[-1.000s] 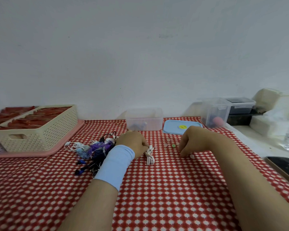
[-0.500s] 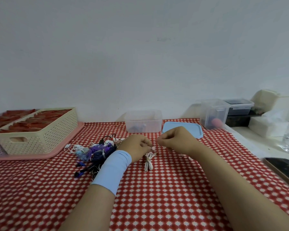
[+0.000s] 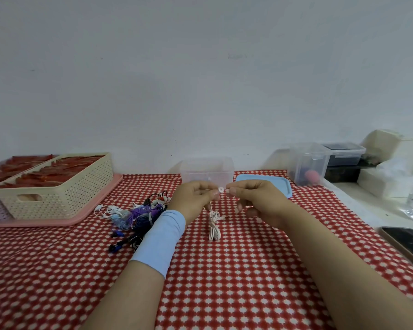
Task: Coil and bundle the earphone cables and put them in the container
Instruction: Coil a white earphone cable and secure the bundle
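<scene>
From the left, we see a cream basket [image 3: 57, 194] and tangled earphones [image 3: 138, 215] on the checked cloth [image 3: 224, 282]. The left hand [image 3: 193, 198] pinches the coiled white earphone cable [image 3: 214, 225], which hangs to the cloth. The right hand [image 3: 255, 198] pinches a small pale piece [image 3: 221, 189]. The clear container [image 3: 206, 171] stands just behind.

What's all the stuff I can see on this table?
White coiled earphone cable: one, white, hanging below the left hand.
Small white band: one, white, pinched between both hands.
Tangled pile of earphones: one, purple, blue, black, white, left of centre.
Clear plastic container: one, see-through, back centre.
Light blue flat lid: one, blue, right of the container.
Cream perforated basket: one, cream, far left on pink tray.
Dark flat phone: one, black, right edge.
Left hand: one, blue wristband, holds the cable.
Right hand: one, pinches the band.
</scene>
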{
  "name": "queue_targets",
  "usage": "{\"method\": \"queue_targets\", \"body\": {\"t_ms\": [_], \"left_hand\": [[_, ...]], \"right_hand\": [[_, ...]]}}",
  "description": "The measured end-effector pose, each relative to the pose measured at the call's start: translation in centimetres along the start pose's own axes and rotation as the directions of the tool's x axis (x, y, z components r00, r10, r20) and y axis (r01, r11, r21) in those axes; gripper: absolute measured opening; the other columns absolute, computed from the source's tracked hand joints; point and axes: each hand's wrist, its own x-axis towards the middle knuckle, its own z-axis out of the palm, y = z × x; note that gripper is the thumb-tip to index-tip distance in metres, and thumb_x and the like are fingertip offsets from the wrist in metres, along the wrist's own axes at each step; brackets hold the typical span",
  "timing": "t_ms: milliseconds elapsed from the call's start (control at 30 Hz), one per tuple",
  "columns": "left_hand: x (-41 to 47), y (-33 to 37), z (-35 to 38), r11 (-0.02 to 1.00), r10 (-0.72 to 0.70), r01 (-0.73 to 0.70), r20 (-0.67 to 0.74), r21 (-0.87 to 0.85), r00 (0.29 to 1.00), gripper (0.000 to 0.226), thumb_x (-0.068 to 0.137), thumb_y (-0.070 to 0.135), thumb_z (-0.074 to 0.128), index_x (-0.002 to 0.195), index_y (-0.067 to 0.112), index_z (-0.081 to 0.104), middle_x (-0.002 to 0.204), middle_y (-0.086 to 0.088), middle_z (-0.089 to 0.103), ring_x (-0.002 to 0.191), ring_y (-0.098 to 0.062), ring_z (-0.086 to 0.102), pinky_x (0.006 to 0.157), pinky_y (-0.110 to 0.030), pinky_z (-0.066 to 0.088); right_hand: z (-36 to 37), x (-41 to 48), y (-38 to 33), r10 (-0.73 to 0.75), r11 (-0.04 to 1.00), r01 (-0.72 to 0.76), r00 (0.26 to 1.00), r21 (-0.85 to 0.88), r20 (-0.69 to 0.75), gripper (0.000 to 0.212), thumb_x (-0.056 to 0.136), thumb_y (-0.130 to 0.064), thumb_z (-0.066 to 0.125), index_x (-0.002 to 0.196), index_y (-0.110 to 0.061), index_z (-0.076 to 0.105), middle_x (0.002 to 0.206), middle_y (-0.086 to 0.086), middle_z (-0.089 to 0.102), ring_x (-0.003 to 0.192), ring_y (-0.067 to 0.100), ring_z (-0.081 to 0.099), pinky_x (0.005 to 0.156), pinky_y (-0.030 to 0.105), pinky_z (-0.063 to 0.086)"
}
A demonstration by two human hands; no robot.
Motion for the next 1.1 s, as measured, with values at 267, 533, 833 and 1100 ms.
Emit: {"method": "queue_targets", "body": {"t_ms": [267, 533, 833, 1100], "left_hand": [[-0.16, -0.1, 0.32, 0.996, 0.003, 0.0, 0.034, -0.09, 0.999, 0.014, 0.087, 0.016, 0.074, 0.095, 0.027, 0.077, 0.089, 0.004, 0.077, 0.068, -0.01, 0.069, 0.079, -0.028, 0.055], [-0.34, -0.14, 0.56, 0.99, 0.017, -0.009, 0.056, -0.143, 0.998, 0.02, 0.088, 0.021, 0.072, 0.101, 0.035, 0.076, 0.099, 0.015, 0.076, 0.082, 0.004, 0.065, 0.075, -0.018, 0.048], [-0.3, -0.09, 0.47, 0.988, 0.03, -0.024, 0.034, -0.15, 0.999, 0.018, 0.079, 0.014, 0.081, 0.089, 0.028, 0.076, 0.088, 0.008, 0.077, 0.074, 0.0, 0.07, 0.071, -0.014, 0.053], [-0.12, -0.37, 0.08, 0.991, 0.047, -0.032, 0.113, -0.128, 0.993, 0.016, 0.085, 0.023, 0.075, 0.098, 0.031, 0.078, 0.096, 0.006, 0.077, 0.1, -0.024, 0.07, 0.093, -0.036, 0.056]], "right_hand": [[0.14, -0.37, -0.4, 0.033, 0.994, -0.044, 0.994, 0.098, 0.105, 0.016, 0.092, -0.013, 0.068, 0.105, -0.011, 0.076, 0.096, 0.003, 0.077, 0.063, 0.014, 0.063, 0.043, 0.02, 0.037], [0.08, -0.33, -0.44, 0.025, 0.995, -0.037, 0.993, 0.098, 0.118, 0.018, 0.093, -0.014, 0.067, 0.107, -0.011, 0.077, 0.1, 0.005, 0.077, 0.064, 0.014, 0.063, 0.045, 0.019, 0.039], [0.2, -0.44, -0.5, 0.03, 0.995, -0.039, 0.995, 0.094, 0.096, 0.017, 0.091, -0.015, 0.069, 0.106, -0.011, 0.076, 0.095, 0.005, 0.075, 0.063, 0.013, 0.062, 0.044, 0.018, 0.038], [-0.11, -0.54, -0.64, 0.031, 0.996, -0.039, 0.994, 0.077, 0.105, 0.018, 0.09, -0.016, 0.07, 0.106, -0.01, 0.078, 0.098, 0.009, 0.075, 0.065, 0.014, 0.062, 0.045, 0.019, 0.039]]}}
